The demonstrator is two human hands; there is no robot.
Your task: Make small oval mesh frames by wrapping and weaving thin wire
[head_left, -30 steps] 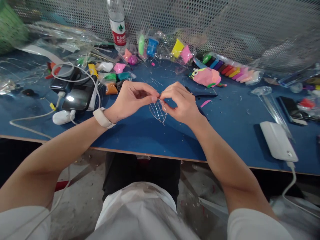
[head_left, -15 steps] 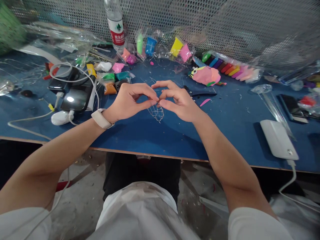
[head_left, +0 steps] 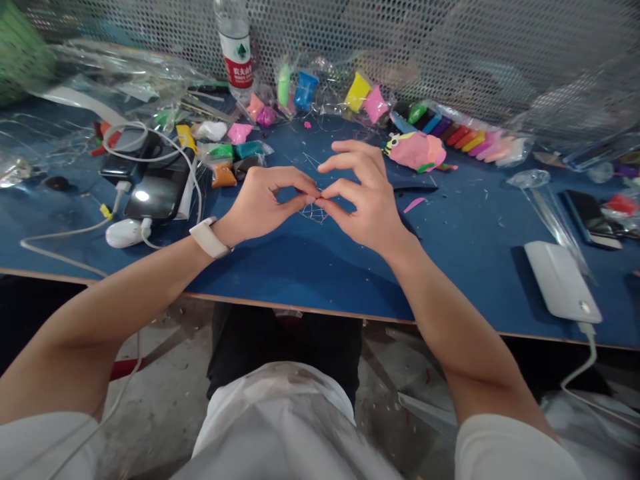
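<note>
A small wire mesh piece [head_left: 315, 213] hangs just under my fingertips, above the blue table. My left hand [head_left: 273, 203], with a pale band at its wrist, pinches its upper edge between thumb and index finger. From the right, my right hand [head_left: 363, 193] meets it, thumb and index finger pressed together at the same edge, the other fingers raised and curved. The top of the mesh is hidden by the fingertips. Behind my right hand lies a pink clay fish [head_left: 416, 151] with a yellow face.
The blue table [head_left: 280, 270] carries a water bottle [head_left: 236, 57], coloured clay packs [head_left: 463, 133], a black phone [head_left: 157, 193] with white cables at the left, and a white power bank [head_left: 563, 280] at the right. A perforated metal panel [head_left: 425, 53] stands behind.
My right hand has tilted more upright, its outer fingers lifting away. The mesh shows less below the fingertips. The whole view has shifted slightly.
</note>
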